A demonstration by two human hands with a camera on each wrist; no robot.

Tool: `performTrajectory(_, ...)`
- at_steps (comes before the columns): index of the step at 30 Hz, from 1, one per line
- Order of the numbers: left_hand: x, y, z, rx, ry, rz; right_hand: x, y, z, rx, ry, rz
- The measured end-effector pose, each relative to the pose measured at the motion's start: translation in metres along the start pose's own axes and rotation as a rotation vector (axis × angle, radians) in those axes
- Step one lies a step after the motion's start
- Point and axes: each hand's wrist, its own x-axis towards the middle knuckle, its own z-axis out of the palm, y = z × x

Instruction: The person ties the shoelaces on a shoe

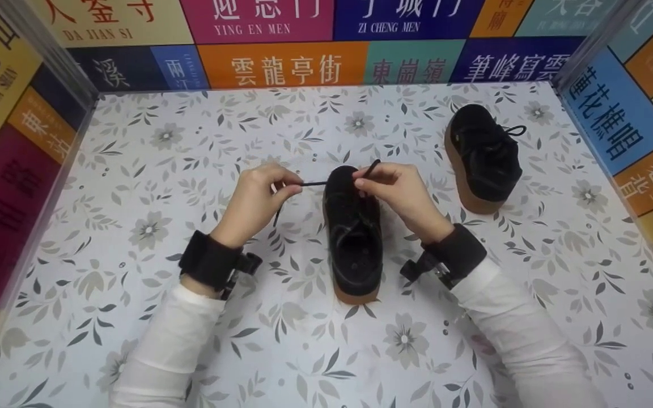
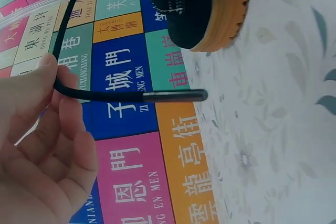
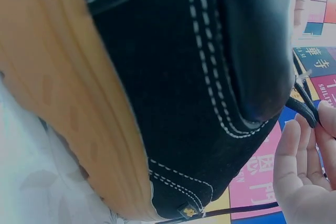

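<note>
A black shoe (image 1: 353,232) with a tan sole and white stitching stands on the table, toe pointing away. Left of its toe, my left hand (image 1: 258,192) pinches a black shoelace (image 1: 314,183) between thumb and fingers. The lace's tipped end (image 2: 176,96) sticks out past those fingers in the left wrist view. My right hand (image 1: 400,190) is at the right side of the toe, pinching lace too, and a short end points up above its fingers. In the right wrist view the shoe's side (image 3: 157,77) fills much of the picture, with looped lace (image 3: 302,109) at the fingertips.
A second black shoe (image 1: 485,153), tan-soled with a lace loop at its side, stands at the back right. The table (image 1: 190,340) has a grey floral cover. Panels with coloured lettered blocks (image 1: 281,65) wall its back and both sides.
</note>
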Motion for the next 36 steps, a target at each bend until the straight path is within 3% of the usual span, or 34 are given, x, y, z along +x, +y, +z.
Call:
performTrajectory(10,-0.019,-0.009,0.010,-0.024,-0.096,-0.060,-0.002,-0.001,-0.002,0.020,-0.062,0.007)
performTrajectory(26,-0.030,-0.025,0.046,-0.086,-0.188,-0.164,-0.003,-0.001,0.002,0.015,-0.087,-0.021)
performTrajectory(36,-0.040,-0.027,0.039,-0.074,-0.190,-0.218,-0.004,0.000,0.005,0.017,-0.080,0.007)
